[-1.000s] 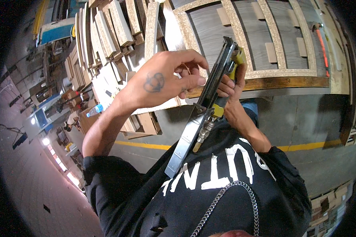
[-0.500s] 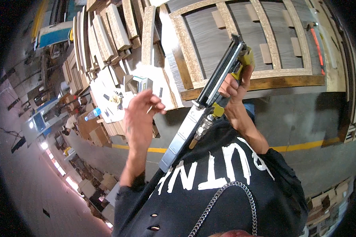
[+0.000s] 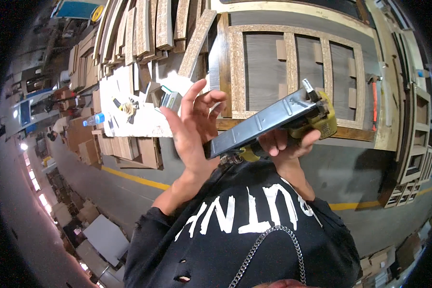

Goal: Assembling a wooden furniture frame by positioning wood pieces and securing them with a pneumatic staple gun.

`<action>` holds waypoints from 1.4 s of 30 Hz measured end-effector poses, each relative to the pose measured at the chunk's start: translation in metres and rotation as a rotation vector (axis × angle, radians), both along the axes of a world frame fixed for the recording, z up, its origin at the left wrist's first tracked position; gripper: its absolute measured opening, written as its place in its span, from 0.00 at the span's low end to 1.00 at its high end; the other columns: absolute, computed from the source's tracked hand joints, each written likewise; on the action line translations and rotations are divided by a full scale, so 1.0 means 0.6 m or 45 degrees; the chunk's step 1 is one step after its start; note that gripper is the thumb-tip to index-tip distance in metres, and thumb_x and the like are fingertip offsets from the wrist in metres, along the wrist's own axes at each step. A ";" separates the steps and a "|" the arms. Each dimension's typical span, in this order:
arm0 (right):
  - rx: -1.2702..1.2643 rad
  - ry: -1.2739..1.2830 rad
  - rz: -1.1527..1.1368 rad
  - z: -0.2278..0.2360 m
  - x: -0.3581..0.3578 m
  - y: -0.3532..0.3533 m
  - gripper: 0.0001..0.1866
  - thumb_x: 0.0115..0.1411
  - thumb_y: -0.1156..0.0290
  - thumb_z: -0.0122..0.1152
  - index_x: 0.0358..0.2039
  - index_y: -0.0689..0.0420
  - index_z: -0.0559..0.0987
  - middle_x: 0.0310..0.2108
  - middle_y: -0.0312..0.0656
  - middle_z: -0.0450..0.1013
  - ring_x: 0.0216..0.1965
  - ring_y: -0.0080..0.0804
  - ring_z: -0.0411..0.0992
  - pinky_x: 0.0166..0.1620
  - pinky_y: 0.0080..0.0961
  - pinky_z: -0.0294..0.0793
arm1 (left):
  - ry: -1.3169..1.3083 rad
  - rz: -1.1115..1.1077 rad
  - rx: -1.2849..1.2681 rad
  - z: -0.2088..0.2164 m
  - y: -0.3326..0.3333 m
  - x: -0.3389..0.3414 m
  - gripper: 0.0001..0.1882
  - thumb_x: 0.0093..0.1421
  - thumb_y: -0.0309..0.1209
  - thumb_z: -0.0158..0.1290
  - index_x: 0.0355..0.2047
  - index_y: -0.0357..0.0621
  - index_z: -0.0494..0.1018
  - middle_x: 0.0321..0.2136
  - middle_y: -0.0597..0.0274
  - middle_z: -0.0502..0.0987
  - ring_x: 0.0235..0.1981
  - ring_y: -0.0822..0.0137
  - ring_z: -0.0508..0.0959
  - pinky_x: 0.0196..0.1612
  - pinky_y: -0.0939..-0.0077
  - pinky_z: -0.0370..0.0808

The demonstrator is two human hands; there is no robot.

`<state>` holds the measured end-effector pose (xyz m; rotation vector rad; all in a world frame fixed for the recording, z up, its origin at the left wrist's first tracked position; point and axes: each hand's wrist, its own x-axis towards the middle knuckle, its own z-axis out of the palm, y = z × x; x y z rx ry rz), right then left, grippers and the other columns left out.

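Observation:
In front of my chest, my right hand [image 3: 291, 152] grips a yellow-and-silver pneumatic staple gun [image 3: 261, 122], its fingers wrapped round the yellow body. The tool points up and to the right, and its long silver magazine slants down to the left. My left hand [image 3: 191, 134] is open with fingers spread; its palm lies against the magazine's rear end. An air fitting [image 3: 231, 158] shows partly below the magazine. Beyond the tool lies a chipboard frame [image 3: 293, 67] with crossbars on a grey panel [image 3: 264, 96].
Wooden strips [image 3: 165, 24] are stacked at the far left. A small box [image 3: 172, 100] and dark-handled pliers or a similar tool [image 3: 125, 106] lie on a white surface, near a water bottle [image 3: 94, 119]. An orange-handled hammer [image 3: 374, 103] lies right of the frame.
The magazine's silver cover has slid forward over the black rail that was exposed. My left hand has come to its rear end, and the staple gun has tilted flatter.

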<state>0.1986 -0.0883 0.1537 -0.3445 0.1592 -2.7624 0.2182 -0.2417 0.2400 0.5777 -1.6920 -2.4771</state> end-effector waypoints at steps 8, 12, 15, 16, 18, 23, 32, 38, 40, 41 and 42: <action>0.038 0.050 -0.043 -0.022 -0.018 0.043 0.42 0.58 0.33 0.51 0.54 0.61 0.71 0.21 0.33 0.73 0.20 0.26 0.72 0.29 0.24 0.72 | -0.160 -0.093 0.463 -0.028 0.024 -0.018 0.43 0.66 0.66 0.21 0.55 0.38 0.65 0.38 0.53 0.75 0.41 0.62 0.73 0.52 0.68 0.67; 0.377 -0.098 -0.161 -0.017 -0.008 0.111 0.39 0.61 0.39 0.52 0.54 0.66 0.69 0.23 0.38 0.73 0.24 0.31 0.72 0.30 0.26 0.71 | 0.010 -0.176 0.327 -0.091 0.003 -0.030 0.37 0.70 0.58 0.28 0.53 0.35 0.68 0.35 0.55 0.77 0.39 0.63 0.77 0.45 0.70 0.75; 0.997 -0.078 -0.325 -0.017 -0.026 0.228 0.18 0.63 0.59 0.60 0.43 0.62 0.77 0.23 0.40 0.72 0.22 0.30 0.70 0.29 0.27 0.71 | -0.117 -0.035 0.009 -0.141 -0.032 -0.029 0.27 0.70 0.48 0.40 0.49 0.32 0.70 0.33 0.57 0.77 0.36 0.66 0.77 0.43 0.73 0.75; 1.299 -0.122 -0.396 0.009 -0.034 0.269 0.15 0.63 0.62 0.60 0.41 0.61 0.78 0.23 0.39 0.72 0.23 0.28 0.70 0.28 0.27 0.71 | -0.140 0.035 -0.015 -0.164 -0.045 -0.022 0.24 0.70 0.44 0.44 0.49 0.31 0.71 0.33 0.57 0.77 0.35 0.67 0.77 0.44 0.73 0.74; 1.981 -0.281 -0.530 0.040 -0.041 0.345 0.19 0.58 0.60 0.67 0.41 0.62 0.78 0.25 0.39 0.74 0.25 0.24 0.71 0.29 0.25 0.72 | -0.238 0.108 -0.139 -0.207 -0.068 -0.008 0.22 0.69 0.43 0.46 0.48 0.31 0.71 0.33 0.58 0.77 0.35 0.69 0.77 0.43 0.74 0.75; 3.121 -0.163 -0.279 0.033 -0.101 0.548 0.28 0.51 0.56 0.74 0.42 0.67 0.77 0.30 0.44 0.77 0.32 0.35 0.76 0.38 0.28 0.74 | -0.375 0.174 -0.431 -0.267 -0.025 0.022 0.20 0.69 0.40 0.48 0.48 0.32 0.71 0.32 0.61 0.75 0.34 0.72 0.75 0.42 0.77 0.73; 3.756 -0.039 -0.012 -0.193 -0.292 0.846 0.38 0.62 0.53 0.57 0.57 0.76 0.62 0.42 0.68 0.73 0.44 0.61 0.74 0.47 0.48 0.73 | -0.555 -0.031 -1.432 -0.353 0.233 0.096 0.13 0.64 0.32 0.51 0.45 0.36 0.74 0.32 0.49 0.77 0.31 0.61 0.77 0.37 0.69 0.74; 3.673 0.563 -0.649 -0.318 -0.338 0.923 0.38 0.61 0.52 0.57 0.62 0.67 0.59 0.49 0.67 0.70 0.54 0.63 0.66 0.54 0.48 0.67 | -0.615 -0.089 -1.395 -0.332 0.337 0.096 0.12 0.64 0.31 0.50 0.43 0.36 0.72 0.33 0.46 0.76 0.34 0.52 0.78 0.38 0.62 0.75; 3.689 0.533 -0.440 -0.308 -0.337 0.887 0.37 0.61 0.54 0.58 0.61 0.67 0.61 0.49 0.66 0.70 0.53 0.61 0.67 0.54 0.47 0.67 | -0.707 0.013 -1.387 -0.328 0.340 0.112 0.11 0.65 0.31 0.50 0.43 0.36 0.72 0.34 0.46 0.76 0.34 0.51 0.79 0.39 0.62 0.75; 3.747 0.448 -0.242 -0.293 -0.334 0.863 0.35 0.61 0.55 0.59 0.60 0.67 0.64 0.50 0.65 0.69 0.53 0.60 0.68 0.54 0.46 0.67 | -0.719 0.085 -1.388 -0.331 0.336 0.124 0.11 0.65 0.31 0.49 0.43 0.36 0.72 0.34 0.46 0.76 0.34 0.51 0.79 0.39 0.63 0.75; 3.729 0.504 -0.230 -0.275 -0.334 0.840 0.35 0.61 0.55 0.59 0.60 0.67 0.64 0.50 0.65 0.69 0.53 0.60 0.68 0.54 0.46 0.67 | -0.727 0.154 -1.382 -0.339 0.331 0.133 0.11 0.65 0.31 0.49 0.43 0.37 0.72 0.34 0.45 0.76 0.34 0.51 0.79 0.39 0.63 0.76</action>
